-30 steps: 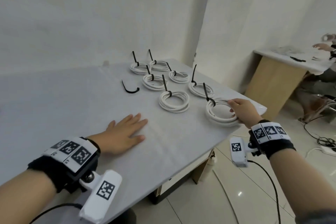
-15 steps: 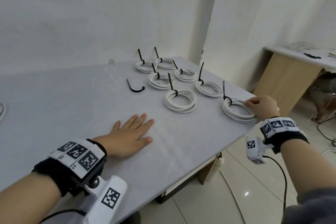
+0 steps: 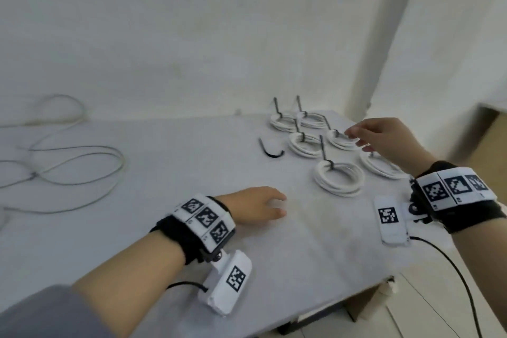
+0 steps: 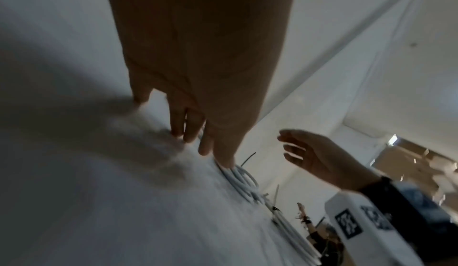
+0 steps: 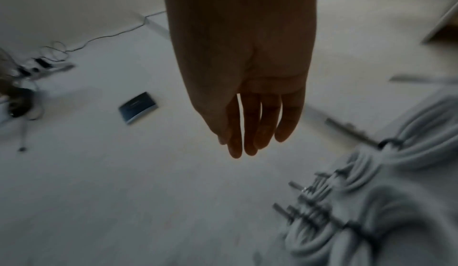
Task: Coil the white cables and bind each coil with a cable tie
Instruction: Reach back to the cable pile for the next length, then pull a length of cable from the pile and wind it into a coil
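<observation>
Count, head view: six white bound coils lie grouped on the far right part of the white table point(image 3: 137, 228), each cinched with a black cable tie whose tail stands up. Nearest is the front coil point(image 3: 338, 179); behind it the middle-left coil point(image 3: 303, 143), the middle-right coil point(image 3: 340, 140), two rear coils point(image 3: 282, 121) and point(image 3: 314, 119), and one right coil point(image 3: 381, 166) partly hidden by the right forearm. One loose cable tie point(image 3: 270, 149), black and curved, lies just left of the group. One uncoiled white cable point(image 3: 74, 162) sprawls in loose loops at the table's far left.

Hands: the left hand point(image 3: 253, 206) rests palm-down on the table, fingers straight, holding nothing. The right hand point(image 3: 384, 137) hovers above the coils, fingers loosely extended, empty; no contact with a coil is evident.

View differences: the left wrist view shows the left fingers point(image 4: 190, 131) flat on the table and the right hand point(image 4: 319, 158) raised in the air. The right wrist view alone shows the floor: one dark flat object point(image 5: 138, 107) and a power strip point(image 5: 42, 67) with leads.

Writing: none legible; the wristbands point(image 3: 458, 185) and camera housings carry only black-and-white square markers.
</observation>
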`<state>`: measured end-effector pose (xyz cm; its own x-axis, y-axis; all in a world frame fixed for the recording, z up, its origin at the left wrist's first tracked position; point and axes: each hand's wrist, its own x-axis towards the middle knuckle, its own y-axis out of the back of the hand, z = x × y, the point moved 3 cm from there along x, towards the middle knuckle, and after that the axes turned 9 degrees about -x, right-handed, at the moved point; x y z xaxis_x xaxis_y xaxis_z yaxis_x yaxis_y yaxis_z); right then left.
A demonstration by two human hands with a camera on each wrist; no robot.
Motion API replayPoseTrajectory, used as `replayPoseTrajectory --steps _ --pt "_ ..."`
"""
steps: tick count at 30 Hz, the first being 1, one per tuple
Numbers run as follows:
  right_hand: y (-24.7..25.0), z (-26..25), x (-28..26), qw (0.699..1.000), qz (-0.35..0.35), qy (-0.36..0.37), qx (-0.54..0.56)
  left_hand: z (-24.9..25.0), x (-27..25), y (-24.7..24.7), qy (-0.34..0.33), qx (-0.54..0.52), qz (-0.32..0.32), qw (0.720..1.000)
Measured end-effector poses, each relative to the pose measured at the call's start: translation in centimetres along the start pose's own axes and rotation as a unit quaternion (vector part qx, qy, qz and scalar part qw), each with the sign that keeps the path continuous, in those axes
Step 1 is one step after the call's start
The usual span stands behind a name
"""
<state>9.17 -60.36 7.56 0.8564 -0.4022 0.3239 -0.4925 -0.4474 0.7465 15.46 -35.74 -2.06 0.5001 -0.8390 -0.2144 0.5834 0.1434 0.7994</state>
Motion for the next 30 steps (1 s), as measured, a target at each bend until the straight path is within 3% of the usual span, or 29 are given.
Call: replayPoseTrajectory --steps 8,13,16,20,24,28,30 --pt "-15.5 -16.7 0.7 0.967 -0.192 0.166 0.003 -9.8 -10.9 7.8 0.123 0.065 0.087 0.986" --pt "-23.9 -27.0 -1.4 0.909 -0.287 0.297 -0.046 -16.4 -19.4 11.4 0.215 0.075 0.159 0.961" --pt "-28.6 -31.7 -3.6 0.854 -0.359 0.357 -0.119 -19.5 -23.5 12.2 0.255 0.059 0.187 0.947" --pt "-32.6 -34.8 -5.7 0.766 -0.423 0.389 -0.287 -22.1 -27.2 12.5 0.305 0.06 0.203 0.929" --pt "-34.0 -35.3 -6.3 0.723 -0.434 0.405 -0.354 -23.5 -29.7 12.5 0.368 0.036 0.187 0.91" --pt "-34.1 -34.6 -5.6 0.72 -0.431 0.396 -0.373 -23.8 -30.5 11.4 0.403 0.051 0.118 0.906" --pt "-33.6 -34.2 -5.0 0.736 -0.416 0.388 -0.367 -23.9 -30.5 10.8 0.403 0.046 0.117 0.907"
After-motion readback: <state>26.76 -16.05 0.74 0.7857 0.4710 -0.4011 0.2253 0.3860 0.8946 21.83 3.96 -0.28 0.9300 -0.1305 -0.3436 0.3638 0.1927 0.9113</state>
